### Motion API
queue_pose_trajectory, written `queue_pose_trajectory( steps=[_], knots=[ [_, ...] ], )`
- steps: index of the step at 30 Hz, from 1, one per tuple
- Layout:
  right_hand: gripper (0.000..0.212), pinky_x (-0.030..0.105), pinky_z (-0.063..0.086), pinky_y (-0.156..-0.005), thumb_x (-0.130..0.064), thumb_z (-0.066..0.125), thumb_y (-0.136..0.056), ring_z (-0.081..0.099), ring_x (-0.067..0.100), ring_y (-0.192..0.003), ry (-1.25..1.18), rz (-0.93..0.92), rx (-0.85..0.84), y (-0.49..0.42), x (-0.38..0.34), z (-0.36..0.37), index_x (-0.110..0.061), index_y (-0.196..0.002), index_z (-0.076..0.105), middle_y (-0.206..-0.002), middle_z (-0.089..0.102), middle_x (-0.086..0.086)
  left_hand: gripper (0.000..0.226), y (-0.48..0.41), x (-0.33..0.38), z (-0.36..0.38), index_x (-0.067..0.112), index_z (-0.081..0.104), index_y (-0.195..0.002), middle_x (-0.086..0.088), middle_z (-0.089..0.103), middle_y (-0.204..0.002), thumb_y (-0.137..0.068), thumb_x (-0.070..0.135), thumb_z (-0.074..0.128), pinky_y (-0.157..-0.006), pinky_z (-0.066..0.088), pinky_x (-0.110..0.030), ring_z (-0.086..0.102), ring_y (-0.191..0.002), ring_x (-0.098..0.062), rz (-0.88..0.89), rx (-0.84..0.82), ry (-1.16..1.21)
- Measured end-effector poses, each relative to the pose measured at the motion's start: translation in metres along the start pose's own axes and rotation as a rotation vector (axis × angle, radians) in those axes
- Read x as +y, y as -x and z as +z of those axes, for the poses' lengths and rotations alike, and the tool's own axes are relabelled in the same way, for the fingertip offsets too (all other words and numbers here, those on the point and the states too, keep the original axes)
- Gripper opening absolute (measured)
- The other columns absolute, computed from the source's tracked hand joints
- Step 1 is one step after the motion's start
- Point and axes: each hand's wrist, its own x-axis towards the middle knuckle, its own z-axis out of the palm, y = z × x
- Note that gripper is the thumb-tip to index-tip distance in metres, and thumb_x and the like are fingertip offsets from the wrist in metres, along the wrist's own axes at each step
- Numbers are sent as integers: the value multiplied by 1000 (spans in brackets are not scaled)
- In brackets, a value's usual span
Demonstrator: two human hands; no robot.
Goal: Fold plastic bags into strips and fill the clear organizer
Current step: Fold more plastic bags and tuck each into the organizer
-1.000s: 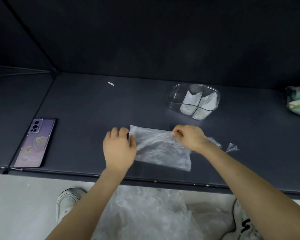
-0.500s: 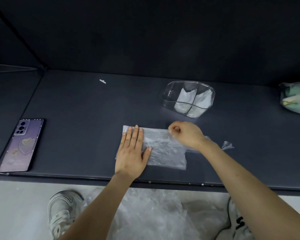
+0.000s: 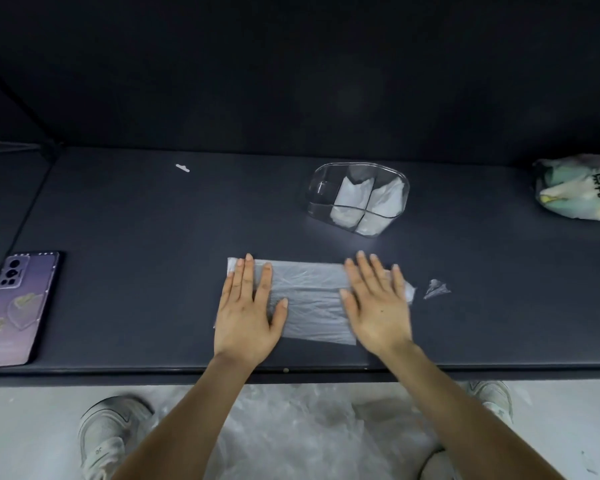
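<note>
Your right hand uncurled; it and your left hand press flat on the plastic bag. Upper-right organizer holds folded bags.

Printed bag at the bench's right end carried dark Chinese characters, turned sideways, roughly 时尚. The left shoe showed a small mark, possibly "36".

Two hands are in view: left hand and right hand. On the table are one flat plastic bag, one clear organizer, one phone, one printed bundle, one plastic scrap and one white fleck — and two shoes below.
</note>
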Motion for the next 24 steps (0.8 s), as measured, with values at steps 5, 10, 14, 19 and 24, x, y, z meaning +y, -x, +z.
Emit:
queue_pose_trajectory(
  steps=[5,10,14,19,24],
  knots=[
    [72,49,2,-118,-53,-3,-98,18,22,-146,20,159,16,16,47,-12,-11,-150,24,-157,26,7,70,0,1,-1,13,24,-153,-16,11,-160,-96,54,22,-120,-1,-34,9,-149,-27,-9,-2,-14],
    [59,55,14,-114,-46,16,-102,28,30,-143,-76,-174,111,14,-42,-14,-13,-146,37,-153,34,13,71,0,0,-1,12,24,-152,-17,11,-160,-96,55,20,-120,2,-36,9,-149,-28,-3,-13,5],
    [56,57,16,-112,-49,25,-99,24,27,-145,-58,-207,7,8,-49,8,-22,-146,40,-155,31,8,72,-1,-1,0,11,24,-153,-17,10,-160,-95,55,21,-120,2,-36,9,-149,-28,0,-8,4],
    [59,60,19,-113,-53,24,-101,36,35,-139,-22,-168,151,26,4,-3,-17,-142,47,-149,39,17,77,1,1,-4,16,13,-155,-12,-2,-162,-92,59,8,-122,-2,-36,-4,-150,-23,-16,-50,12],
    [20,40,39,-101,-29,66,-87,59,27,-99,-115,-579,364,41,-4,-8,-11,-95,71,-110,66,7,77,0,0,-3,15,13,-155,-13,-1,-162,-92,59,8,-122,-2,-36,-3,-150,-24,-12,-52,14]
  ],
)
